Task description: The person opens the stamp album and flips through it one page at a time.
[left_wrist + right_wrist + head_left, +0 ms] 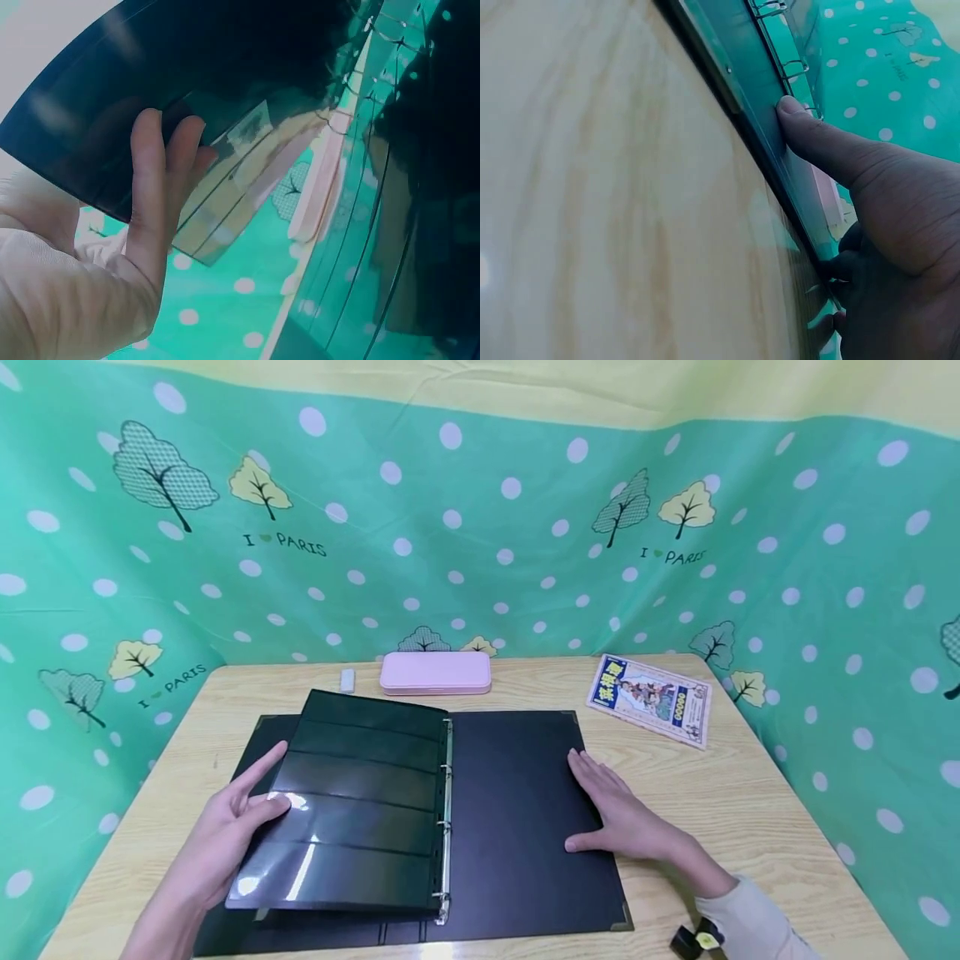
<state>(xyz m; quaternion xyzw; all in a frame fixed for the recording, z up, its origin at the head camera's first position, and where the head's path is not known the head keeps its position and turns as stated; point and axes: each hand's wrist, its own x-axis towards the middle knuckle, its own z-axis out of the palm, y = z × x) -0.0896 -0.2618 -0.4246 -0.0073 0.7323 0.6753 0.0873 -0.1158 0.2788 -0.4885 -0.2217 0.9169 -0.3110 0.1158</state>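
A black ring binder (525, 877) lies spread on the table, its metal rings (446, 827) running down the middle. My left hand (217, 835) pinches the outer edge of the black pocket pages (360, 818), the thumb on top and other fingers underneath. These pages are lifted at an angle over the left cover (251, 752). In the left wrist view, fingers (150, 187) of that hand lie against the underside of a dark page (82, 127). My right hand (618, 814) rests with spread fingers on the right cover's outer edge; in the right wrist view its thumb (817, 135) lies on the cover.
Behind the binder sit a pink pencil case (435, 672) and a small whitish block (347, 681). A colourful printed booklet or card pack (651, 697) lies at the back right. Polka-dot green cloth (480, 527) hangs around the wooden table (735, 827). A black object (693, 939) is at my right wrist.
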